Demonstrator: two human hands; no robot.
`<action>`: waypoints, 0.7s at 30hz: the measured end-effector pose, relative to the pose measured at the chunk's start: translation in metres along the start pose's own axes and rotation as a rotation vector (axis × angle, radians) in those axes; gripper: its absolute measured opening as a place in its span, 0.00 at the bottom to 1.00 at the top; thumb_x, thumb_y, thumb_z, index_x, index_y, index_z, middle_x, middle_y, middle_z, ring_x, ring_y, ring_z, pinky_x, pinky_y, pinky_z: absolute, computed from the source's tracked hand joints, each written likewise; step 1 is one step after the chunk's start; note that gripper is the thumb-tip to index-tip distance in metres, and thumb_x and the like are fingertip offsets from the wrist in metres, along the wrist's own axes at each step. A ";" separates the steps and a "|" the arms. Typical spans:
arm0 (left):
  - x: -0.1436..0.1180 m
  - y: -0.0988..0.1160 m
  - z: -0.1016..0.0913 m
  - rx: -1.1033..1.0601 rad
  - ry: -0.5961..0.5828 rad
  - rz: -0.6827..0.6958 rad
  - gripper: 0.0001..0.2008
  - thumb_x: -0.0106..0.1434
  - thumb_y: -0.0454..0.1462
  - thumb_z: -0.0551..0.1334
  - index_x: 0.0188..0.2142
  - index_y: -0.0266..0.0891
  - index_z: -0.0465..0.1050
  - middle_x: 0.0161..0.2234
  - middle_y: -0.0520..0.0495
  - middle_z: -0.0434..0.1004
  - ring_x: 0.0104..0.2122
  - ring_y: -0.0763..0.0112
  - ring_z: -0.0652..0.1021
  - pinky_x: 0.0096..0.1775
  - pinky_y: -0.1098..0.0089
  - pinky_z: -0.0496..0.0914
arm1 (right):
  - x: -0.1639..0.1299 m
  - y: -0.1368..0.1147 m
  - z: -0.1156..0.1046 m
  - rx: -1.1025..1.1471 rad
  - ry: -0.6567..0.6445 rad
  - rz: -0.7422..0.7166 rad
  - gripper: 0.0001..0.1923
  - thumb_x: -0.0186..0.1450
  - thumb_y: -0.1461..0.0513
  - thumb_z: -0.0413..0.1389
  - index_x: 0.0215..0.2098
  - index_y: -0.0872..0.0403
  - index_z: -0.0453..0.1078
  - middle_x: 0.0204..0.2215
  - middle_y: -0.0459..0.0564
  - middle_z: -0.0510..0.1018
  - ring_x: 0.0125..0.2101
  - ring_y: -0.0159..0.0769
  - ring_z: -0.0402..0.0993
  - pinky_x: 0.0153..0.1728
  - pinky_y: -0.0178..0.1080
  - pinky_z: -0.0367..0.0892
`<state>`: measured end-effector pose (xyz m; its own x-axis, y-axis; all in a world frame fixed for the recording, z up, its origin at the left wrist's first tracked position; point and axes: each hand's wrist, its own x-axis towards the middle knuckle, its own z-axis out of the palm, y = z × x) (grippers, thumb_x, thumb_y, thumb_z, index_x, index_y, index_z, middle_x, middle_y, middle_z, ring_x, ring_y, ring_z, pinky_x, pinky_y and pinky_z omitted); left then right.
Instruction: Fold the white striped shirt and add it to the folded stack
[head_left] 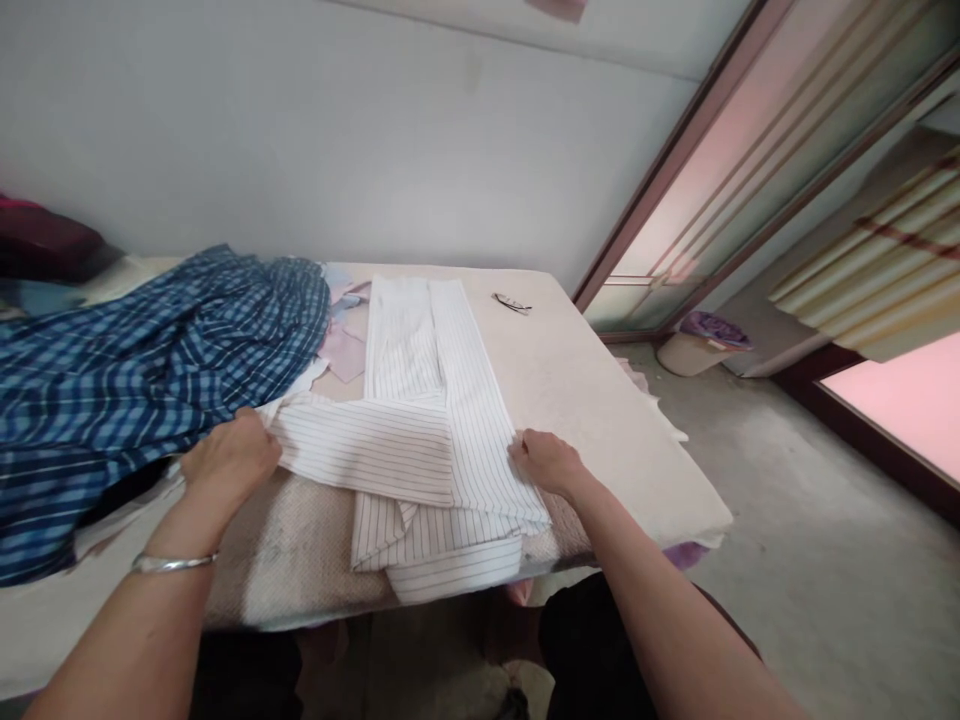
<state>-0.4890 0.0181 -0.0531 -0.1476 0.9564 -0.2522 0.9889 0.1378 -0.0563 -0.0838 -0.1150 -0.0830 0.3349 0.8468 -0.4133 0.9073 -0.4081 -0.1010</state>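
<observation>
On the near edge of the cream padded table [600, 400] lies a white pinstriped cotton shirt [420, 420], partly folded, its hem hanging over the front. Left hand [229, 462] — silver bangle [172, 563] at the wrist — pinches the folded-across sleeve at the shirt's left side. Right hand [547, 462] grips the shirt's right edge. Just left sits a rumpled blue checked cloth [135, 380].

Blue plaid cloth [127, 370] heaped left on the table [600, 400]; glasses [512, 302] near its far edge.

The table [600, 400] carries a striped shirt [420, 440], plaid cloth [135, 370] and glasses [512, 303].
</observation>
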 end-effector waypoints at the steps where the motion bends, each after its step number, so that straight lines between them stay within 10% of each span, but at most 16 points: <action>1: 0.000 0.000 0.000 0.008 -0.005 0.009 0.22 0.66 0.43 0.50 0.52 0.28 0.68 0.49 0.22 0.77 0.47 0.39 0.79 0.41 0.54 0.71 | 0.003 0.000 0.000 0.037 -0.041 -0.008 0.16 0.70 0.54 0.50 0.45 0.55 0.72 0.46 0.61 0.80 0.46 0.49 0.77 0.39 0.43 0.65; 15: 0.006 0.001 0.012 -0.043 0.102 -0.004 0.30 0.68 0.52 0.49 0.53 0.27 0.66 0.45 0.19 0.78 0.45 0.34 0.80 0.42 0.49 0.72 | 0.000 0.004 -0.003 0.190 -0.164 -0.029 0.14 0.57 0.56 0.64 0.37 0.54 0.70 0.40 0.55 0.80 0.40 0.44 0.77 0.33 0.38 0.63; 21: 0.016 0.011 0.015 -0.089 0.223 0.022 0.30 0.68 0.53 0.50 0.53 0.27 0.67 0.43 0.21 0.78 0.44 0.35 0.80 0.43 0.48 0.71 | -0.011 -0.016 -0.006 -0.011 0.205 -0.075 0.16 0.63 0.53 0.61 0.42 0.55 0.68 0.37 0.57 0.79 0.37 0.46 0.76 0.33 0.40 0.59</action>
<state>-0.4807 0.0309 -0.0726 -0.1281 0.9912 -0.0321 0.9910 0.1292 0.0346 -0.1005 -0.1160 -0.0712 0.3103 0.9268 -0.2118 0.9340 -0.3387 -0.1137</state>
